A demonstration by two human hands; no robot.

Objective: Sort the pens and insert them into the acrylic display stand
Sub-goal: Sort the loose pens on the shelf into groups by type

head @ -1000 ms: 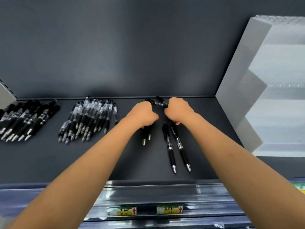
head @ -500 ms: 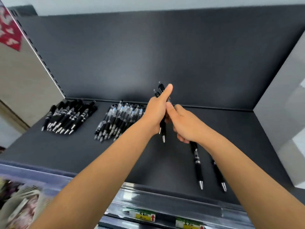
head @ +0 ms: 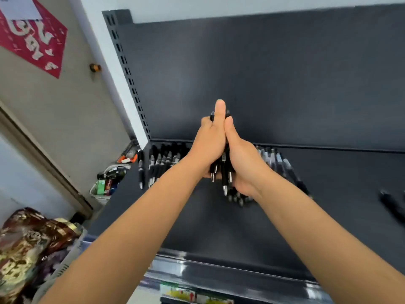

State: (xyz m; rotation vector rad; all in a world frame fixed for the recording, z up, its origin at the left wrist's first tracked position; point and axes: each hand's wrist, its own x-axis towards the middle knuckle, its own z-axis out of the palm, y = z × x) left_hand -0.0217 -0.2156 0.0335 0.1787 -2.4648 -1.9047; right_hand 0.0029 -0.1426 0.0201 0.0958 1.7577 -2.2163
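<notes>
Black plastic pens (head: 223,172), a small bundle, sat clamped between my left hand (head: 208,148) and right hand (head: 244,165), palms pressed together, tips down, above the shelf (head: 219,229). Light, stiff and slick, I judged; best gripped mid-barrel. Tags (head: 182,295) on the shelf's front edge were too blurred to read. The red poster (head: 32,38) left of the shelf was illegible.

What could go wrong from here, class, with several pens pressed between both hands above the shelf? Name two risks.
1. The pen bundle is only squeezed between the left hand and right hand; one tip hangs lower, so a pen may slip out.
2. It would land by the pen piles on the shelf and perhaps mix the kinds.
</notes>
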